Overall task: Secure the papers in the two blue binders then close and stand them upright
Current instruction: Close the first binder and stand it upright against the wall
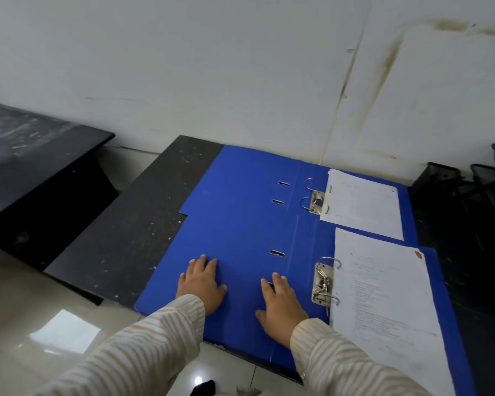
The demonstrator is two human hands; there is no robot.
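On table (143, 210) | two blue binders (240, 224) lie open; left hand (202, 284), right hand (280, 304) flat, empty, on cover

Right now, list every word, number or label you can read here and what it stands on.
No text is readable.
On the near paper: printed lines, too small and blurred.
The red mark at its corner: unreadable.
On the far paper: faint print, too blurred.
On the near binder and the far binder: no label shows.
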